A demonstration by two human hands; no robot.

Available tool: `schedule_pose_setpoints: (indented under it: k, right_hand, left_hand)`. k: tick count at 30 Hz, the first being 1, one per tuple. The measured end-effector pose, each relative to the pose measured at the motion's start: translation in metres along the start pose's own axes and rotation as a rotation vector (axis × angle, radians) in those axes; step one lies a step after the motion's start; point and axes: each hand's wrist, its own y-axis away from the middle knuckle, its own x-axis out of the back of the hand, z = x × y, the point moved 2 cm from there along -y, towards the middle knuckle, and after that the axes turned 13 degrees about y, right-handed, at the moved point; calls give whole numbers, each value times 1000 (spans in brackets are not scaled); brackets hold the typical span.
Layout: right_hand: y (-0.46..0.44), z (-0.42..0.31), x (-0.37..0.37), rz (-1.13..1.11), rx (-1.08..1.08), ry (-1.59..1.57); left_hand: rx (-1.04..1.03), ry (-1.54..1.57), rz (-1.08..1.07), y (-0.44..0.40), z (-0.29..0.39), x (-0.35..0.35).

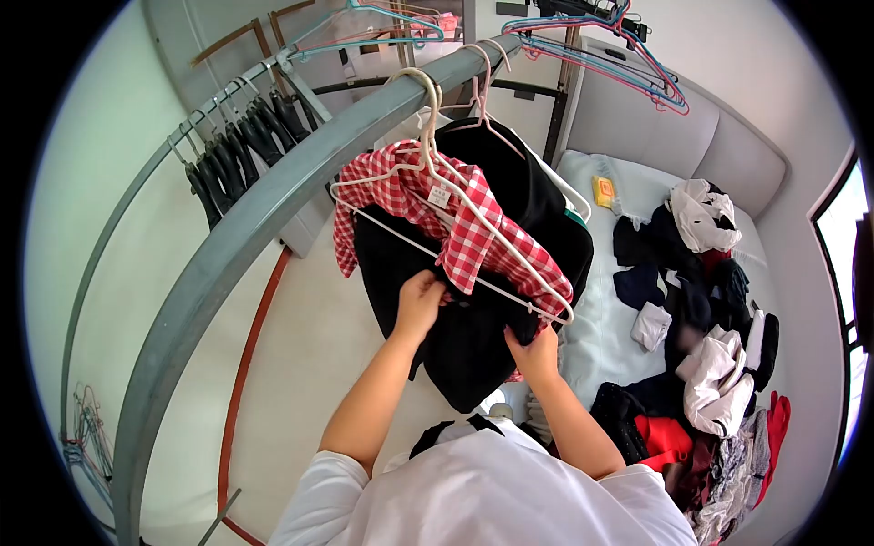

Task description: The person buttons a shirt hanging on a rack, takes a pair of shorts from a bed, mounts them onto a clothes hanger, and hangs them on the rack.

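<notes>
A red-and-white checked shirt (472, 250) hangs on a white hanger (496, 232) hooked over the grey rail in front of me. Black cloth (469, 350) hangs below and inside its collar; I cannot tell whether it is a separate garment. My left hand (420, 305) is closed on the black cloth's edge, just under the hanger's bar. On the other side, my right hand (534, 351) pinches the same cloth below the hanger's right end. Directly behind hangs a black garment (492, 159) on a pink hanger (482, 100).
The curved grey rail (228, 223) crosses the view. Empty coloured hangers (601, 55) hang at its far end, and black clip hangers (246, 136) on a thinner bar at left. Heaped clothes (706, 300) and a yellow packet (603, 191) lie on the bed (583, 264) at right.
</notes>
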Motion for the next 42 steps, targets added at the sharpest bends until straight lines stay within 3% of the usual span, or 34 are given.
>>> schedule_pose_setpoints:
  k: [3,6,11,13,15,16,17,19,23,25,28,31,36,42]
  right_hand:
    - [2,2,-8,20,62,-15]
    - [13,3,-15,20,26,-2]
    - [25,1,-11,103,17,52]
    - [31,2,-10,66,-15,41]
    - [42,-3,-4,179,-35,149]
    - [47,-7,-2,360,60,251]
    - [50,-10,2,361,60,255]
    - [58,-26,17,551,254,323]
    - [63,-46,18,511,412,295]
    - [56,-59,21,293,342,335]
    - [62,-43,14,239,205,290]
    - [88,-8,9,203,52,221]
    - [138,35,16,234,-132,313]
    - [160,55,22,186,-256,184]
  left_hand:
    - [-36,82,-57,10,7,-8]
    - [112,50,10,4,-12,6]
    - [266,219,-64,22,-18,13]
    - [82,268,98,24,-11,22]
    - [-225,80,186,28,-1,32]
    - [-441,-194,140,31,10,32]
    - [-653,-472,92,36,20,31]
    - [-829,-737,-116,42,34,22]
    - [-664,-765,-447,44,21,2]
    - [-643,-782,-466,51,18,-8]
    - [-645,-646,-434,62,19,-7]
    - [-666,-584,-250,79,-1,31]
    - [-365,-554,-261,115,-78,85]
    - [-58,-433,-295,146,-106,52]
